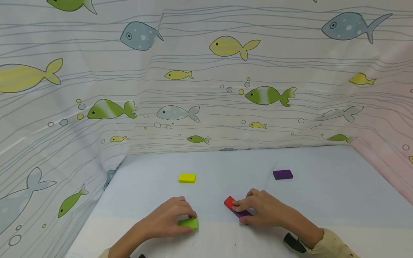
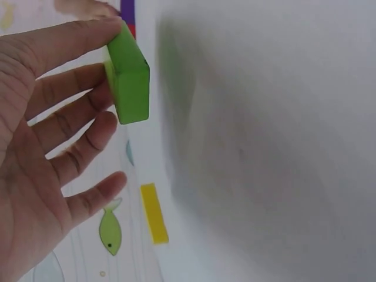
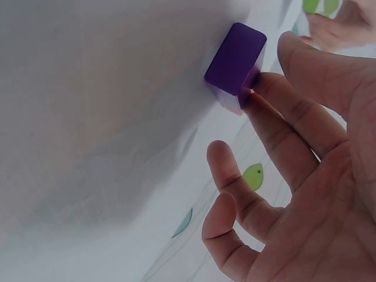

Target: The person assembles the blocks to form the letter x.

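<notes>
My left hand point(image 1: 174, 218) pinches a lime green rectangular block point(image 1: 189, 223) between thumb and fingers, close over the table. The left wrist view shows the green block point(image 2: 133, 88) tilted, with the other fingers spread below it. A red block point(image 1: 229, 202) and a purple block point(image 1: 242, 213) lie end to end in a slanting line on the table. My right hand point(image 1: 266, 211) is over them, fingertips at the place where red and purple meet. In the right wrist view, index and middle fingertips touch the purple block point(image 3: 236, 59), while the thumb stands apart from it.
On the table point(image 1: 148, 190), a yellow block point(image 1: 187, 178) lies back left and a second purple block point(image 1: 283, 174) back right. Fish-printed cloth point(image 1: 206, 89) hangs behind and at both sides. A dark wrist strap piece point(image 1: 294, 242) shows below the right forearm.
</notes>
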`<state>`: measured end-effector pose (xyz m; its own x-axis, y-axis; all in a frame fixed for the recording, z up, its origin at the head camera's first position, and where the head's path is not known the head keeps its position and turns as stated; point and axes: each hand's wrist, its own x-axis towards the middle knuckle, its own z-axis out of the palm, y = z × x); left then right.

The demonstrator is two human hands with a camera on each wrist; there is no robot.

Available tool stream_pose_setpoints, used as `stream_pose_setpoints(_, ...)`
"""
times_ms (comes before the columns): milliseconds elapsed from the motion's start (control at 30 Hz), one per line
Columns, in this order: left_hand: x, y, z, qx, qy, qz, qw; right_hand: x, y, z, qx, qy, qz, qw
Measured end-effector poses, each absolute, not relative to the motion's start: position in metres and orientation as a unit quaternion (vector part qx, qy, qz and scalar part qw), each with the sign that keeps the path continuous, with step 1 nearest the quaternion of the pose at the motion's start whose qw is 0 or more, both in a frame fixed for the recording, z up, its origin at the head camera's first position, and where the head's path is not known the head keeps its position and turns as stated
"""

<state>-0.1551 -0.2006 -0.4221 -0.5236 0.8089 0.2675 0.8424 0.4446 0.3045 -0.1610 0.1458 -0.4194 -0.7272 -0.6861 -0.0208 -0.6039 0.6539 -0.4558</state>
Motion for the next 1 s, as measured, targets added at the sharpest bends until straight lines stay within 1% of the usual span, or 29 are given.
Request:
stream_pose_setpoints(300,-0.156,-0.188,-0.424,-0.472,-0.856,-0.201,0.066,-0.161,0.146,-0.421,-0.353,0.906,-0.213,0.098)
stream_pose_setpoints(633,-0.156,-0.173,-0.419,-0.43,-0.885,-0.173,0.055,-0.163,0.144,-0.424,-0.345,0.912,-0.197,0.097)
stream_pose_setpoints(867,-0.157,-0.165,-0.42,-0.411,-0.892,-0.182,0.049,-0.162,0.143,-0.423,-0.345,0.913,-0.197,0.097)
stream_pose_setpoints(1000,-0.158,-0.161,-0.422,-0.405,-0.895,-0.18,0.059,-0.162,0.144,-0.423,-0.346,0.912,-0.197,0.096)
